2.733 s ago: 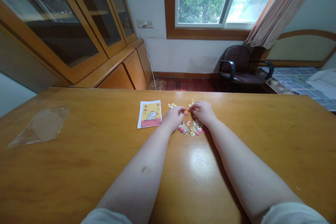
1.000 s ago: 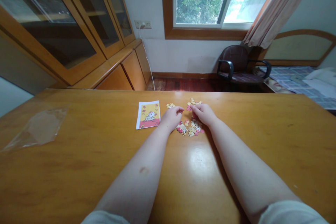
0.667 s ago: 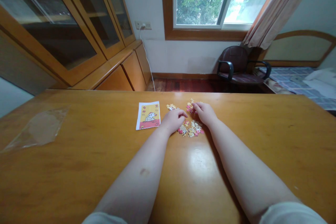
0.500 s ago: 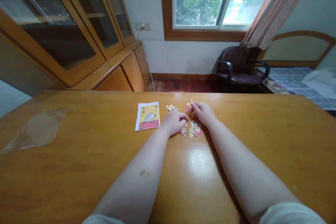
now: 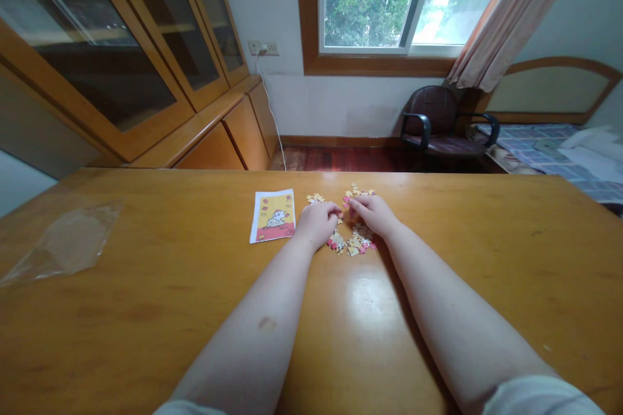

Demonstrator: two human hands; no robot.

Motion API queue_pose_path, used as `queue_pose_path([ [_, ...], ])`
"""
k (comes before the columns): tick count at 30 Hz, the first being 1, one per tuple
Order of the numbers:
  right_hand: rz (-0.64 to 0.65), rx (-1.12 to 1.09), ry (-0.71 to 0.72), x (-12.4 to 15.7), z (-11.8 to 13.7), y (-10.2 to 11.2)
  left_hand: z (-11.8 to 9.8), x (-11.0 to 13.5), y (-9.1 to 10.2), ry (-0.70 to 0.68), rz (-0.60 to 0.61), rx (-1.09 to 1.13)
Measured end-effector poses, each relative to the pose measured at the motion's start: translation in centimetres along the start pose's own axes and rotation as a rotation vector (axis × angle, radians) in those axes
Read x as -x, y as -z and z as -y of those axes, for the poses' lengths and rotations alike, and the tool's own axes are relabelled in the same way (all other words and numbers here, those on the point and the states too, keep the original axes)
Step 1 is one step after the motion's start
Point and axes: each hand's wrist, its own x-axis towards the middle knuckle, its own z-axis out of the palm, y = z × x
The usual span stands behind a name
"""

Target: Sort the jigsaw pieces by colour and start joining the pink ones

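Observation:
Small jigsaw puzzle pieces (image 5: 354,245) in yellow, white and pink lie in a loose ring on the table. My left hand (image 5: 317,224) is at the ring's left side, fingers curled together; what they hold, if anything, is hidden. From the right, my right hand (image 5: 376,213) reaches in with thumb and forefinger pinched by a pink puzzle piece (image 5: 346,201); the rest of its fingers are folded under. More pieces (image 5: 359,190) show just beyond the right fingertips, and a few yellow ones (image 5: 315,198) behind the left hand. Left of the hands lies a picture card (image 5: 273,215) with a white cartoon animal on yellow and pink.
The wooden table (image 5: 195,311) fills the foreground. A clear plastic bag (image 5: 68,240) lies flat at its left. Beyond the far edge are a glass-door cabinet (image 5: 131,149), a dark armchair (image 5: 433,113) and a bed (image 5: 549,149).
My left hand has shifted a little left, uncovering pieces and widening the gap in the ring. My right fingertips have moved slightly left and nearer to me.

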Motion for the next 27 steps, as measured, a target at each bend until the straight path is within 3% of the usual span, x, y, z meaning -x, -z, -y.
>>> queue_pose_path([
  [7,-0.023,0.049,0.002,-0.16,0.02,-0.02,-0.11,0.4,-0.25,-0.036,-0.067,-0.111],
  [27,-0.042,0.023,-0.006,-0.17,-0.05,-0.15,0.14,-0.11,-0.4,0.016,-0.025,-0.077],
])
